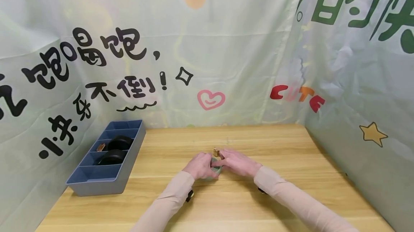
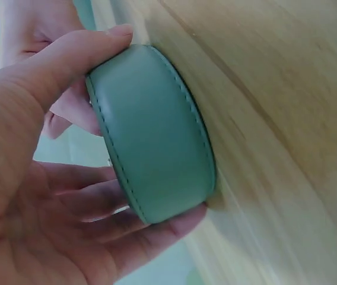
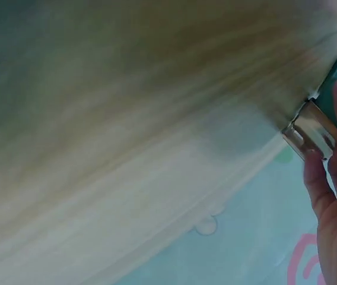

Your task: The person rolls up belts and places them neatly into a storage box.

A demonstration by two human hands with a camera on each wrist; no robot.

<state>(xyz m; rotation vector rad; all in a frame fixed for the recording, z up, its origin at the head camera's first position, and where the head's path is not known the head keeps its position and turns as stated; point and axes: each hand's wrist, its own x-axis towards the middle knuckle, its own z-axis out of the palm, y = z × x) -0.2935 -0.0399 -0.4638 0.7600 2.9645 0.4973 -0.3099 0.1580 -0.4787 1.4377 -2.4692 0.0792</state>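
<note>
A green stitched belt point(image 2: 150, 130), rolled into a tight coil, stands on its edge on the wooden table in the left wrist view. From above, in the head view, its spiral shows between the two hands. My left hand point(image 1: 198, 166) grips the coil's outside, thumb over one side and fingers round the other. The gold buckle point(image 3: 314, 127) sits at the coil's far side. My right hand point(image 1: 240, 162) holds the belt at the buckle, its fingertips on the metal and another digit on the green strap. In the head view a right finger reaches over the coil.
At the table's left stands a grey-blue divided box point(image 1: 132, 174). Two black coiled items, likely belts, lie in its middle compartments, with a copper-coloured buckle point(image 1: 101, 147) beside the farther one. Printed cloth walls enclose the table point(image 1: 275, 203) at the back and sides.
</note>
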